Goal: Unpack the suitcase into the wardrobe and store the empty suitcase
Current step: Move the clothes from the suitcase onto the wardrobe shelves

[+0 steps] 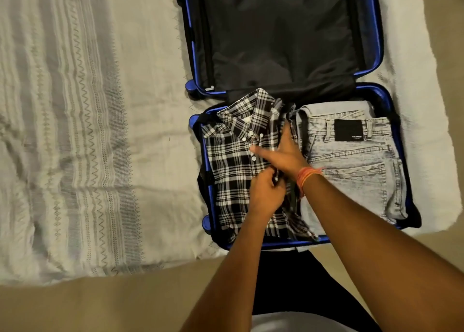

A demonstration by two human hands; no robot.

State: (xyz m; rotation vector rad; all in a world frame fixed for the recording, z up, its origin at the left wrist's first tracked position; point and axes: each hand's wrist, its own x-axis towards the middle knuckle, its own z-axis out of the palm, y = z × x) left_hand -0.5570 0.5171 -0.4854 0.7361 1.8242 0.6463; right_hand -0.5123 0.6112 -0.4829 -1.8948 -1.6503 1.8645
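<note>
A blue suitcase (376, 90) lies open on the bed, its far half showing only black lining (276, 35). In the near half, a folded black-and-white plaid shirt (233, 160) lies left of folded light grey jeans (356, 166). My left hand (265, 196) is curled on the shirt's right side and pinches a fold of its fabric. My right hand (286, 153), with orange bands at the wrist, lies spread on the shirt's right edge. Its thumb reaches left across the buttons, and its fingers point into the gap beside the jeans.
The suitcase rests on a white bedspread (75, 130) with grey zigzag stripes, near the bed's front edge. Beige floor (100, 306) shows below the bed. My dark-clothed legs (288, 281) stand against the bed under the suitcase.
</note>
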